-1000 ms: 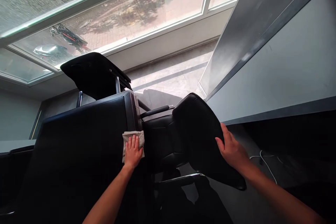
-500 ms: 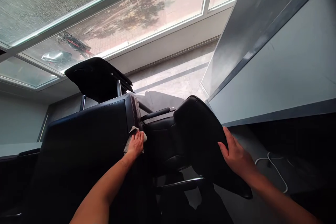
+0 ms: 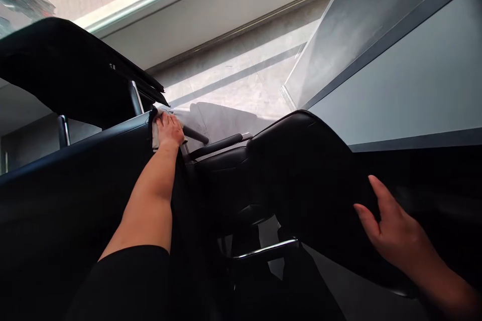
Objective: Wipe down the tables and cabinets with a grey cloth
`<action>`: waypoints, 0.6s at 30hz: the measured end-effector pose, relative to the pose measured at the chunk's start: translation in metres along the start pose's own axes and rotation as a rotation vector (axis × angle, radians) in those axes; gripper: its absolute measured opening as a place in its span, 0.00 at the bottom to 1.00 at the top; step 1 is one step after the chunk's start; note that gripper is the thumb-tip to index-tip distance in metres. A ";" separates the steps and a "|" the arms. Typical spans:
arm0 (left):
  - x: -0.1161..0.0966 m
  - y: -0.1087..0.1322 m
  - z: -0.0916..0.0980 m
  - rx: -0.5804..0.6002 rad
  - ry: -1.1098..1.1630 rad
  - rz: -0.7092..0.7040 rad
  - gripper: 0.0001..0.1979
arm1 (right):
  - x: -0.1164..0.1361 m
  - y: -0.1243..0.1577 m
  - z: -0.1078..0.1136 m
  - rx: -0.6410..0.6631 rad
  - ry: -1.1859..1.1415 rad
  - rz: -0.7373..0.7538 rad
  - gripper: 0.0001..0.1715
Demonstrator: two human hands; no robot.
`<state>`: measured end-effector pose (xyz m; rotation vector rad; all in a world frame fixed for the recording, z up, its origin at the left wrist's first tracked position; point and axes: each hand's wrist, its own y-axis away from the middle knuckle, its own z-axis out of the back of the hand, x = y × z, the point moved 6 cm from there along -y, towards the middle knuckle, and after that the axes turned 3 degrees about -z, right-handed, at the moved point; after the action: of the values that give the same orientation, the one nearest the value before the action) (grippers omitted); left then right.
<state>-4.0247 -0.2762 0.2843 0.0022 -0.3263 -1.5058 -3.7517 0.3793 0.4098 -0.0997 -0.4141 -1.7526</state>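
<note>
My left hand (image 3: 170, 130) presses a pale cloth (image 3: 155, 136) with a dark edge onto the far right corner of a black table (image 3: 94, 160). Its fingers are bent over the cloth and hide part of it. On the right, my right hand (image 3: 395, 233) grips the edge of the backrest of a black padded chair (image 3: 301, 170). Thumb and forefinger are apart there, and the other fingers are out of sight. The chair faces the table's side, with a dark armrest (image 3: 218, 146) close to the table.
Across the table stands another black chair (image 3: 68, 70) with shiny metal arm supports. Beyond it are a low wall (image 3: 211, 20) and a window. Sunlight falls on the grey floor (image 3: 241, 85). A grey-white panel (image 3: 406, 80) rises at the right.
My left hand has slid the cloth along the table's edge to the far corner. The view has moved closer and tilted down. My right hand stays at the chair's backrest, lower right in view.
</note>
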 end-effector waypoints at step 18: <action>-0.046 0.108 -0.007 0.005 0.054 -0.016 0.34 | 0.018 -0.008 0.005 0.119 0.011 -0.010 0.49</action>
<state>-3.9188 -0.2252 0.2900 0.0496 -0.2871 -1.5179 -3.7647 0.3652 0.4181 -0.0033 -0.5106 -1.7338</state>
